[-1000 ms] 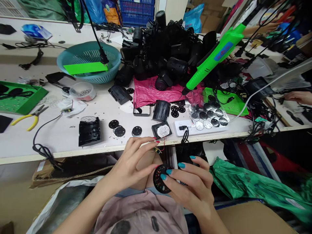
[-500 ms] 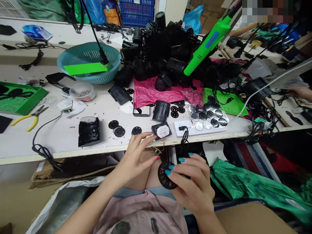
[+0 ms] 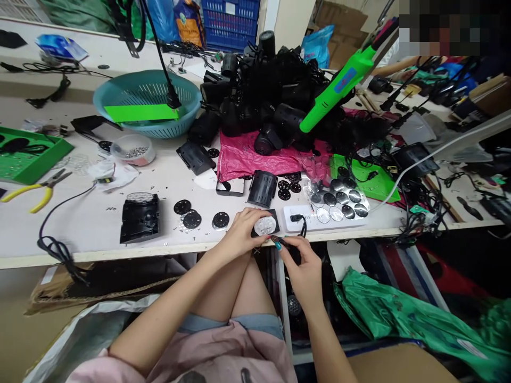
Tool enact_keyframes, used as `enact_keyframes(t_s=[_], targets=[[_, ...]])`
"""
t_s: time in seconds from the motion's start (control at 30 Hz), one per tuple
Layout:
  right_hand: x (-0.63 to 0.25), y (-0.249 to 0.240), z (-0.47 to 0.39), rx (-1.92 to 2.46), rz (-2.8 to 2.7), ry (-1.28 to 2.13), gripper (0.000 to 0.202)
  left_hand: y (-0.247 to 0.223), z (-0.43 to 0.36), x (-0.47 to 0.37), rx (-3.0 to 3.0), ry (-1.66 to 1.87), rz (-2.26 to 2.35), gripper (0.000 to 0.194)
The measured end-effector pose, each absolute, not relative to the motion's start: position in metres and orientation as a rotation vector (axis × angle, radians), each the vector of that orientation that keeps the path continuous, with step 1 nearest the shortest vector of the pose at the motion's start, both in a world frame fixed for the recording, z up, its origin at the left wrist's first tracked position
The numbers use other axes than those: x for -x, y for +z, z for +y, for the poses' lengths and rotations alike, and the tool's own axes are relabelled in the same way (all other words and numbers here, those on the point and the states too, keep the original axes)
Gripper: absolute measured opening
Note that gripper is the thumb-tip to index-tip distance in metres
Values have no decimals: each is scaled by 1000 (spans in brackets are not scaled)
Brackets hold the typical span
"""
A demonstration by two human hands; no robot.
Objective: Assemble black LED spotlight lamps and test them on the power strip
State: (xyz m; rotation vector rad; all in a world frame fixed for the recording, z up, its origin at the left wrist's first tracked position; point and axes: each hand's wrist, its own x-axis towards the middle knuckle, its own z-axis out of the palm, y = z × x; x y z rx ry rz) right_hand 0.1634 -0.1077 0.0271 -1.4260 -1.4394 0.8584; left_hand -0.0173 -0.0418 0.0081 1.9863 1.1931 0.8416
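Note:
My left hand (image 3: 244,233) is closed on a square black part at the table's front edge, its fingers along the left side. A white round lens piece (image 3: 265,225) sits on that part. Just to the right, my right hand (image 3: 300,255) pinches a dark disc (image 3: 279,241), seen nearly edge-on beside the part. Black perforated discs (image 3: 192,219) lie left of my hands. Behind the part stands a black ribbed housing (image 3: 263,189). A white power strip (image 3: 323,219) lies to the right, with a black plug in it.
An open black housing (image 3: 139,218), yellow-handled pliers (image 3: 40,191) and a screw tub (image 3: 133,150) are on the left. A teal basket (image 3: 147,101) stands farther back, near a heap of black lamps (image 3: 271,90). A green tool (image 3: 337,90) hangs above. A co-worker's arm shows at back right.
My right hand has moved up to the table edge with the dark disc, which is now tilted. My left hand has moved right and closed on the square black part.

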Motion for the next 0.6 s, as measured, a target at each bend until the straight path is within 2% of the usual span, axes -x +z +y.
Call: enact_keyframes(t_s=[0.13, 0.3, 0.6], targets=[[-156, 25, -93, 1385, -1640, 770, 10, 1, -44, 23, -1997, 835, 1099, 52], [-151, 17, -85, 1493, -1622, 778, 14, -4, -44, 26, -2001, 844, 1077, 55], [-150, 21, -75, 1601, -1518, 948, 16, -12, -43, 26, -2029, 889, 1042, 52]])
